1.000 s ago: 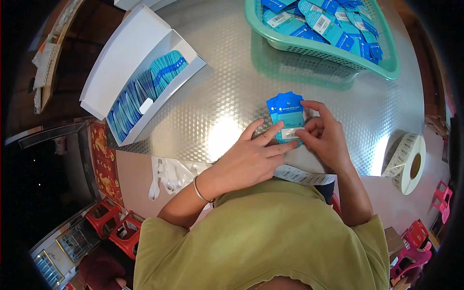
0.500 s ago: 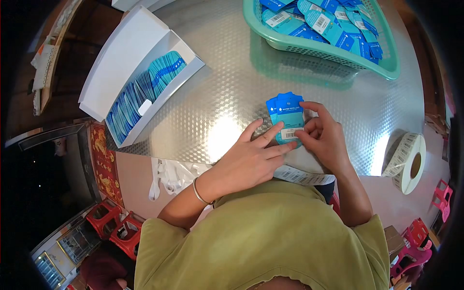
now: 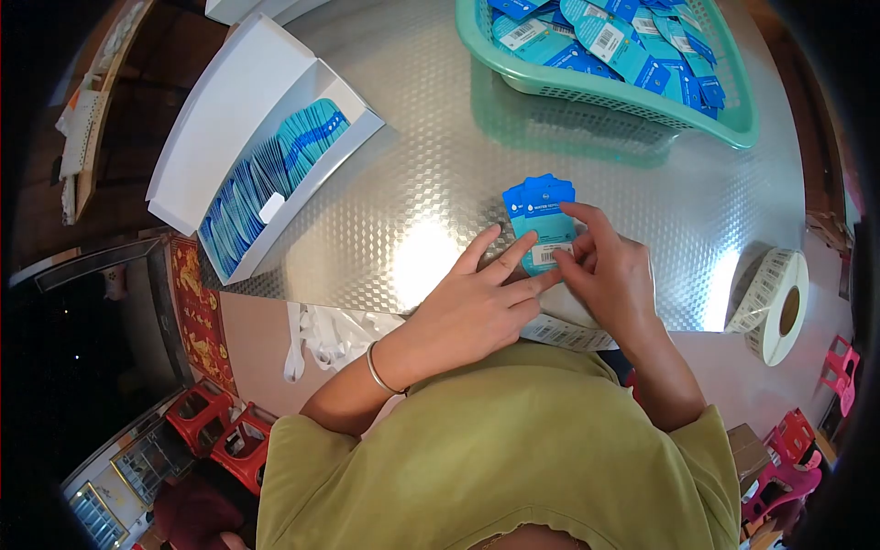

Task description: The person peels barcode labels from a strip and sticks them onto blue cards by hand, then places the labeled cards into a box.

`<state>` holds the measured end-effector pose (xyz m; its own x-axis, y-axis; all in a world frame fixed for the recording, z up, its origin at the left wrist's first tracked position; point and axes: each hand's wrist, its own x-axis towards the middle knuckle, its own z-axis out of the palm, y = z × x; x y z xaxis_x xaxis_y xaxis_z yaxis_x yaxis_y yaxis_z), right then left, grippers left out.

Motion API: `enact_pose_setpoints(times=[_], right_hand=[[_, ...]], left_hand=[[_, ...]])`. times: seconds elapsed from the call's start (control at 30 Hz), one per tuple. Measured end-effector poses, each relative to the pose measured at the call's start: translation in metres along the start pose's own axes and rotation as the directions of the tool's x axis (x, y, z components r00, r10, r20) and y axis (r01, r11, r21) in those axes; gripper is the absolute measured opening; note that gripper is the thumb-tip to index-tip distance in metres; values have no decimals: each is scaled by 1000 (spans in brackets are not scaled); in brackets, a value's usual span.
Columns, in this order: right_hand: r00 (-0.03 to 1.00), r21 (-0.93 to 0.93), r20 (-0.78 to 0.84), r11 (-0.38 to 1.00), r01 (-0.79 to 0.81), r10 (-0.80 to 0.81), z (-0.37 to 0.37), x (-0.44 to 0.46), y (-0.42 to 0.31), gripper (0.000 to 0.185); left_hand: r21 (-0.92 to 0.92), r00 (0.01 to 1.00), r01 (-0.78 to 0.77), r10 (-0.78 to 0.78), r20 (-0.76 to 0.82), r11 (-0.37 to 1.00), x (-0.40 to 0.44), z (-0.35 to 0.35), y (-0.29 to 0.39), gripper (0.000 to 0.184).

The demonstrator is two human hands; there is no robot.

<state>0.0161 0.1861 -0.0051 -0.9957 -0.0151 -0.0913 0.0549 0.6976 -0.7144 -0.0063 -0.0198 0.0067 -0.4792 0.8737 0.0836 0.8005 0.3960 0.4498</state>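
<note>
A small fanned stack of blue and turquoise cards [image 3: 547, 220] lies on the metal table near its front edge. The top card bears a white barcode label [image 3: 551, 253]. My left hand [image 3: 477, 302] lies with its fingers spread, the fingertips on the lower left part of the stack. Over the right side of the stack is my right hand [image 3: 612, 275], its index finger and thumb bent towards the top card and its label. Whether those fingertips pinch anything is too small to tell. A strip of barcode labels [image 3: 566, 333] runs below the hands, partly hidden by my right hand.
A white open box [image 3: 321, 174] with many upright cards stands at the left. The green basket [image 3: 550, 87] at the back right holds many more cards. A label roll [image 3: 775, 307] is by the table's right edge. Red stools [image 3: 240, 445] are at the lower left.
My right hand has shifted slightly left and down, its thumb and index finger now over the top card and its label. My left hand has stayed in place.
</note>
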Motion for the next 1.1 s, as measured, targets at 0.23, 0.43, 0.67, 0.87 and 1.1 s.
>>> enact_pose_setpoints(times=[0.23,0.43,0.67,0.87,1.1], right_hand=[[993,-217,-51,972,93,-107,0,-2,-5,43],[986,-345,-61,930,125,-155,2,-1,-6,51],[989,-300,-83,949,94,-125,-12,10,12,53],[999,77,-21,997,31,-29,-31,20,22,52],[865,-73,73,862,501,-497,-17,35,17,69]], left_hand=[[55,999,-32,31,13,998,0,4,-1,15],[53,1000,-14,14,-8,998,0,6,0,15],[24,1000,5,-5,-7,1000,0,5,1,14],[36,1000,-2,2,4,999,-2,8,1,14],[41,1000,-5,5,-4,999,-2,10,4,15]])
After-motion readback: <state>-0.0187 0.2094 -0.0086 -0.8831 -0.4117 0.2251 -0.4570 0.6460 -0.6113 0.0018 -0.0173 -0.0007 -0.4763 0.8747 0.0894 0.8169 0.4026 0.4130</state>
